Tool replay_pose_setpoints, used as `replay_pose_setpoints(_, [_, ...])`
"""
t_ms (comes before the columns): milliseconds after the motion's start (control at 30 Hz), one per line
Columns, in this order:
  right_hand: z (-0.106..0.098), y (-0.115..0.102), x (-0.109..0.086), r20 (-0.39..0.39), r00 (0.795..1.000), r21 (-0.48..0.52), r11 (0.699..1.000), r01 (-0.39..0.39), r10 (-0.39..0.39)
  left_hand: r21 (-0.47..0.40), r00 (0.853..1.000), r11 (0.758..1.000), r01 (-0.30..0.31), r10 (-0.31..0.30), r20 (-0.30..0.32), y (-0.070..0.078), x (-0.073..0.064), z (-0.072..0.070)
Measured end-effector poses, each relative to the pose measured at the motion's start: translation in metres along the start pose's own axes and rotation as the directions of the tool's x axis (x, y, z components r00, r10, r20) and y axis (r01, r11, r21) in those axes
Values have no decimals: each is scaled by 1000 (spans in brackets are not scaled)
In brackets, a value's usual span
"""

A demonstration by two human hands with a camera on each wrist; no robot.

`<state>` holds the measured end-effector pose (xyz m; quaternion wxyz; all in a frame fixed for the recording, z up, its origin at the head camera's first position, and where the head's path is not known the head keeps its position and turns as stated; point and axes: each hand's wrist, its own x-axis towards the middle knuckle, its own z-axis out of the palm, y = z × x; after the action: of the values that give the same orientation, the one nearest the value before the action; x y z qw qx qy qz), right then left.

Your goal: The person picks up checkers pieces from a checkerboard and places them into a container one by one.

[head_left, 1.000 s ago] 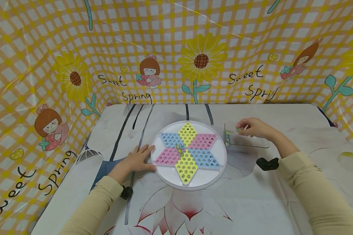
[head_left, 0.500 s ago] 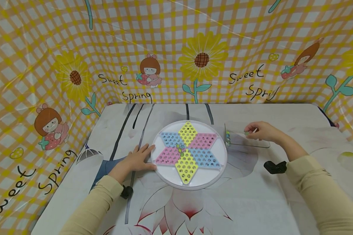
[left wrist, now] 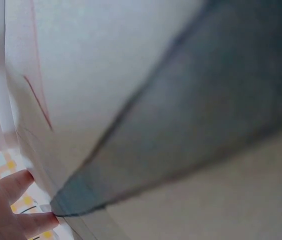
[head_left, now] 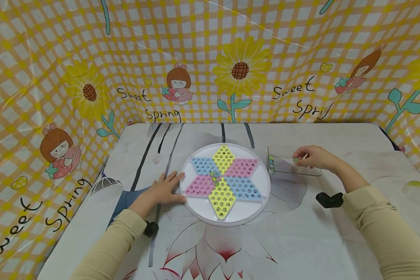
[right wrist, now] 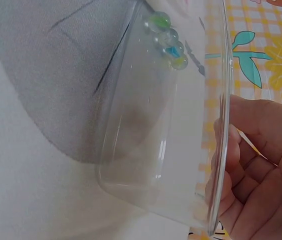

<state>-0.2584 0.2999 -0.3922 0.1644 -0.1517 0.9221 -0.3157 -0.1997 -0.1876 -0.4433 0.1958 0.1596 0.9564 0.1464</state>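
A round white Chinese checkers board (head_left: 196, 210) with a yellow, pink and blue star of holes lies mid-table. Several glass marbles (head_left: 214, 177) cluster near its centre. My left hand (head_left: 163, 190) rests with spread fingers at the board's left rim. To the right of the board stands a clear plastic box (head_left: 287, 173), with several marbles (right wrist: 168, 37) gathered at its end nearest the board. Over this box, my right hand (head_left: 313, 157) pinches a greenish marble (head_left: 295, 160) between thumb and fingertips. In the right wrist view the curled fingers appear beyond the box's clear wall, the held marble hidden.
A white tablecloth (head_left: 266, 249) with grey stems and lotus flowers covers the table. Behind it and to the left hangs a yellow checked curtain (head_left: 203, 46) with sunflowers. Black wrist cameras (head_left: 330, 200) sit below both cuffs.
My right hand has moved right and slightly toward me, from above the box's middle to its right part, still pinching the marble. The left hand and the board have stayed put.
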Motion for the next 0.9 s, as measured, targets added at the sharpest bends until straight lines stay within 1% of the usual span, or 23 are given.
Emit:
replay_pose_setpoints(300, [-1,1,0,2,1000,27,1000,-7,6,4,1000,1000,0,0,-2,0,1,2])
replay_pose_setpoints(467, [-5,-1,-1,3,1000,36,999,-12,12,4,1000,1000,9,-9,2,-1,0,2])
replay_pose_setpoints(667, [-8,-9,-2,0,1000,45,999,-18,18,1,1000,1000,15,-15,3,1,-1,1])
replay_pose_setpoints(900, [-6,-24,0,-15,1000,46,999,9,-8,6,1000,1000,13,-13,-6,1,1,2])
